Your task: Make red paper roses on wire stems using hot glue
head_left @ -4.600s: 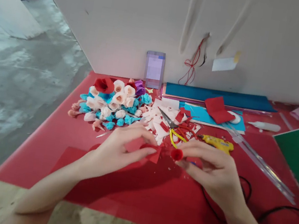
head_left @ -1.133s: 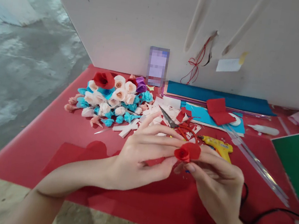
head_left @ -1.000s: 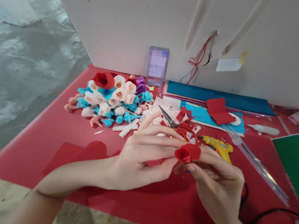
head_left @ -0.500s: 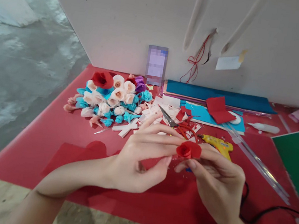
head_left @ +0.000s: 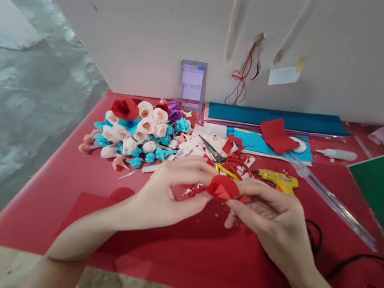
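Between my two hands is a red paper flower (head_left: 223, 187), held above the near middle of the red table (head_left: 174, 261). My left hand (head_left: 173, 194) pinches its left side between thumb and fingers. On the opposite side, the thumb and fingers of my right hand (head_left: 265, 210) grip the flower's edge. Just beyond the hands lie scissors (head_left: 217, 153) with yellow and red handles, on a heap of white and red paper scraps (head_left: 195, 142). A yellow glue gun (head_left: 278, 179) rests past my right hand.
Paper flowers (head_left: 136, 131) in white, blue, red and purple are piled at the left back. A phone (head_left: 191, 86) leans against the wall. Folded red paper (head_left: 278, 135), a white glue bottle (head_left: 336, 154), clear glue sticks (head_left: 335, 199) and a green board (head_left: 383, 192) occupy the right.
Both hands have shifted slightly left with the flower, which is now tilted. The left fingers, stretched out before, have closed on its left side. The camera view has turned a little.
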{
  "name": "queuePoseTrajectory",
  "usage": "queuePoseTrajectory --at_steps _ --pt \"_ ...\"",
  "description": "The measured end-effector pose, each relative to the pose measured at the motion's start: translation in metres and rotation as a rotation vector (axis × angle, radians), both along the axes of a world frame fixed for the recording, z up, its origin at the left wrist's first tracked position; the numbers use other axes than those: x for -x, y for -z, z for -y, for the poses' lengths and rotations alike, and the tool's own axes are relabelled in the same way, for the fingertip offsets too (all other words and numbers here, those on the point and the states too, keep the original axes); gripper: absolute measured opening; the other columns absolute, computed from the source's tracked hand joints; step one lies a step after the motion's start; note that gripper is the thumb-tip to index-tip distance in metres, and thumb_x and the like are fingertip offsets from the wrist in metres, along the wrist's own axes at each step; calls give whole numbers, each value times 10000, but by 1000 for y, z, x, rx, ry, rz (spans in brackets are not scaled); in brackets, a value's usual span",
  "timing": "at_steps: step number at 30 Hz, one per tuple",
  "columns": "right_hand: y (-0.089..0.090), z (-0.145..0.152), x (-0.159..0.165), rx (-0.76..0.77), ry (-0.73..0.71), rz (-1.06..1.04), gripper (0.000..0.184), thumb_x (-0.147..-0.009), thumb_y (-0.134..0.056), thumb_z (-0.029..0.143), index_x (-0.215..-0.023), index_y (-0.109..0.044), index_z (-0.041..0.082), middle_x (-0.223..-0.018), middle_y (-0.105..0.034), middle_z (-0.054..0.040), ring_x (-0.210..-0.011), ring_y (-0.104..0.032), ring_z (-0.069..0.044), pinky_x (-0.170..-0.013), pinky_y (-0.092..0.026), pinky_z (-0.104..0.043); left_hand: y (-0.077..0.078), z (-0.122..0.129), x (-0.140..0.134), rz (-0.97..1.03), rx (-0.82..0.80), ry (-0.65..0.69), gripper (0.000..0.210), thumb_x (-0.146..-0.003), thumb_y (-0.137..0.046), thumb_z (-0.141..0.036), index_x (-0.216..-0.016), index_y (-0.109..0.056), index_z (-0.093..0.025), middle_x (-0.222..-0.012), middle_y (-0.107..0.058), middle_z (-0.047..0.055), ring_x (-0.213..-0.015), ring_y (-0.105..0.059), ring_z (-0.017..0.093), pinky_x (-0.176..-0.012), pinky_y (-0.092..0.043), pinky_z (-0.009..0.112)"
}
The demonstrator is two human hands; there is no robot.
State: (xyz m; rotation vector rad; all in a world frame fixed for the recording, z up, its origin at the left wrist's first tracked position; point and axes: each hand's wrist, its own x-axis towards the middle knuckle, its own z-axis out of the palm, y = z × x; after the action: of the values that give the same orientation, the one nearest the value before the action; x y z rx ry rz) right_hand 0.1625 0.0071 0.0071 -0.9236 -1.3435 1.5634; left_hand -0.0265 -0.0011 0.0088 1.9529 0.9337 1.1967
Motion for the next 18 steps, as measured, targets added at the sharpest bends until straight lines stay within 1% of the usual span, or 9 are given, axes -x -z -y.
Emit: queuePoseTrajectory --at_steps 3,6,8,12,15,18 --pt "-3 -3 -3 12 -50 79 95 -679 -745 172 -718 -658 169 -736 -626 -2 -470 -601 -91 -453 -532 -148 -5 0 1 -71 121 34 220 -765 -578 -50 -928 -661 -172 -896 -696 29 -858 -632 150 -791 -505 264" --pt "-3 -7 -6 -24 -81 177 69 -701 -721 175 -738 -663 179 -721 -629 10 -477 -593 -78 -446 -507 -126 -8 0 0 -142 179 40 180 -767 -590 -78 -917 -657 -151 -872 -692 31 -834 -628 146 -774 -504 261" --pt "-2 -8 -8 -85 -81 240 51 -710 -703 164 -738 -665 182 -712 -636 17 -495 -586 -70 -453 -493 -115 -9 0 -1 -190 211 37 154 -773 -608 -112 -915 -655 -151 -865 -692 30 -825 -628 145 -764 -503 260" --pt "1 -9 -13 -273 -61 376 55 -723 -685 139 -739 -671 190 -734 -655 30 -572 -577 -55 -488 -461 -90 -6 -1 -4 -235 258 27 142 -772 -649 -198 -909 -654 -162 -867 -693 24 -816 -631 144 -754 -501 256" --pt "4 -8 -16 -399 -51 452 86 -732 -681 126 -770 -673 203 -764 -666 42 -626 -582 -54 -525 -446 -98 -1 -1 -7 -239 283 -13 115 -772 -629 -175 -884 -654 -165 -838 -689 18 -800 -633 143 -742 -498 258" --pt "7 -6 -16 -464 -41 489 86 -751 -676 134 -796 -666 207 -780 -667 48 -655 -586 -53 -549 -439 -109 4 -2 -9 -251 279 -46 111 -752 -611 -119 -843 -653 -166 -799 -680 5 -768 -630 136 -725 -492 255"
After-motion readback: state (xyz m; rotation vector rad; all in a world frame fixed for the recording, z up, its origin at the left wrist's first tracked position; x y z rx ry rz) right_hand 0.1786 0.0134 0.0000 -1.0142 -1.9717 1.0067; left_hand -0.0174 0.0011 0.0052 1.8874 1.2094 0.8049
